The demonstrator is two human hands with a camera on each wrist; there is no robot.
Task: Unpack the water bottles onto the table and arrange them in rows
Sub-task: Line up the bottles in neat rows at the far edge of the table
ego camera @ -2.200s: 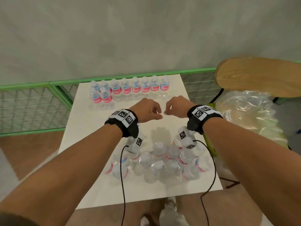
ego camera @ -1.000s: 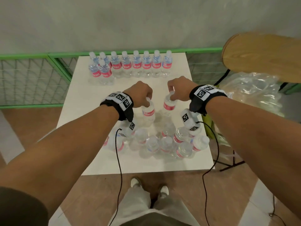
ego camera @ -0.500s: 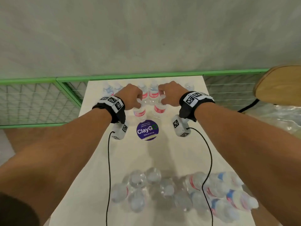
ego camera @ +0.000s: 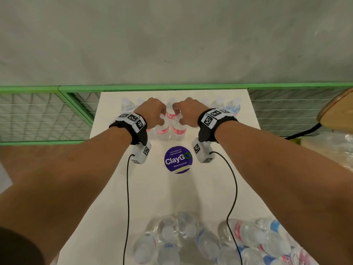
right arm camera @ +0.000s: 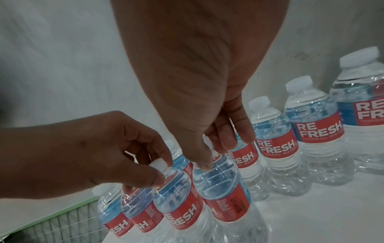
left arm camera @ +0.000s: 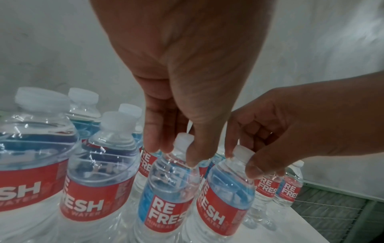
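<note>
Both hands have moved up the frame since half a second ago. Now the left hand (ego camera: 154,109) pinches the neck of one water bottle (ego camera: 162,129) with fingers pointing down, and the right hand (ego camera: 188,111) pinches the cap of a second bottle (ego camera: 178,130) just beside it. These clear, red-labelled bottles stand upright in the frame's upper centre, on the white table (ego camera: 219,178). Behind them, the far row (ego camera: 227,107) is partly hidden by the hands. At the bottom edge, a blurred cluster of bottles (ego camera: 210,243) is cut off.

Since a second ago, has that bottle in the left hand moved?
Yes. The bottle in the left hand went from beside the unpacked cluster to the far rows, beyond the purple sticker.
</note>
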